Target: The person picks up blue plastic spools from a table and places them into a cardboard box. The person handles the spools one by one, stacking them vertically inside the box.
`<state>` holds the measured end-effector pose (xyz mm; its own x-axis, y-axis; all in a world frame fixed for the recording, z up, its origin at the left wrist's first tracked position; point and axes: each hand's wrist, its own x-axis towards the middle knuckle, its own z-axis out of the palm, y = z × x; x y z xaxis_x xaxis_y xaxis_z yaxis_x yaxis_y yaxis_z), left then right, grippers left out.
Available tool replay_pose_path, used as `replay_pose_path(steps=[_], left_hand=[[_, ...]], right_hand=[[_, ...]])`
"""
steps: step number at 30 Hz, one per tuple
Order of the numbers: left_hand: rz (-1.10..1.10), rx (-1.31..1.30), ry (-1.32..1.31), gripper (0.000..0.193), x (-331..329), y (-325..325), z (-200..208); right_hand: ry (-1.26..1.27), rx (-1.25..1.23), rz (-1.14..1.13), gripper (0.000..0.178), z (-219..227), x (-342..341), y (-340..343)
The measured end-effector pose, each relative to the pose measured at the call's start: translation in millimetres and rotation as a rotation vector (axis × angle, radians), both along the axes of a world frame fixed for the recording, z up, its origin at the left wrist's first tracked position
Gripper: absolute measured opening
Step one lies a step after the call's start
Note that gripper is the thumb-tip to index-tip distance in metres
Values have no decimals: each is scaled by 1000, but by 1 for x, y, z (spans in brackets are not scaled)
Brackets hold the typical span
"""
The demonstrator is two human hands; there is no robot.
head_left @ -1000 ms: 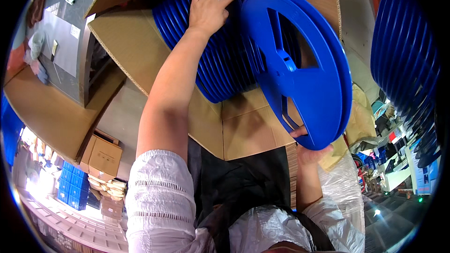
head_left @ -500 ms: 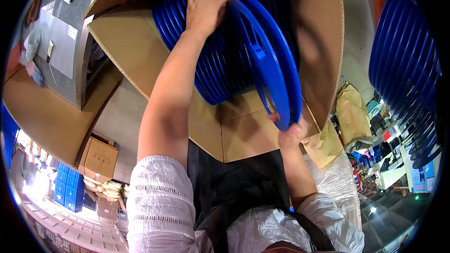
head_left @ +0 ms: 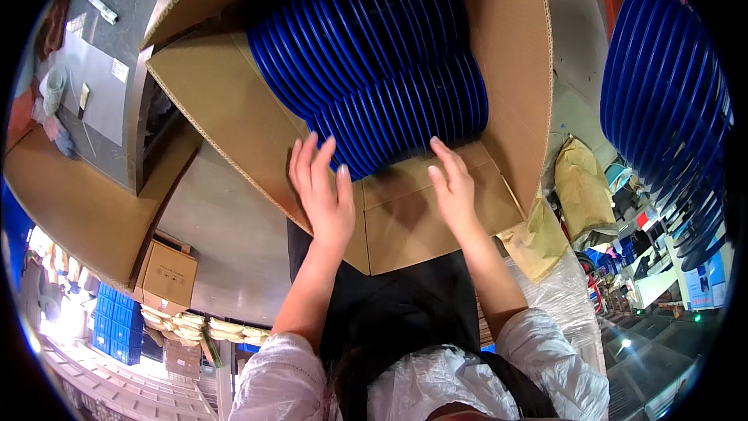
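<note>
A large open cardboard box (head_left: pixel 421 222) stands before me, with blue plastic reels (head_left: pixel 382 47) packed on edge inside. Their round rims line up closely in two overlapping rows. My left hand (head_left: pixel 323 191) is over the box's near left part, fingers spread, close to the nearest rims and holding nothing. Over the near right part is my right hand (head_left: pixel 453 187), its fingers stretched out, also with nothing in it. Whether any fingertip touches a rim I cannot tell.
On the right rises a tall stack of more blue reels (head_left: pixel 654 93). A tan paper sack (head_left: pixel 584 187) lies below it. At the upper left is a grey table (head_left: pixel 101 109) with a white marker (head_left: pixel 101 7). A small carton (head_left: pixel 167 273) and blue crates (head_left: pixel 117 320) stand lower left.
The blue reel I held tilted between both hands now sits among the others in the box, released. Both hands have opened; the left has come down toward me, the right has moved slightly left.
</note>
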<state>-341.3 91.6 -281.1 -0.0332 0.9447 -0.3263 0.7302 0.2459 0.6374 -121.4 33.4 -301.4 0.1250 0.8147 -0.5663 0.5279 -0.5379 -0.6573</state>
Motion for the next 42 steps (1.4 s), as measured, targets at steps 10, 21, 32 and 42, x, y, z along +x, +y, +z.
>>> replay_pose_path(steps=[10,21,32,42], left_hand=[[-89,156,281,67,-58,-13,21],[-16,135,208,68,-45,-30,-5],[-34,139,183,60,-43,-31,-5],[-39,152,204,55,-49,-31,-9]], right_hand=[[-113,140,42,36,-41,19,36],[-474,650,329,29,-131,-51,173],[-403,-93,739,49,-122,-37,214],[-543,-36,639,44,-134,-41,198]])
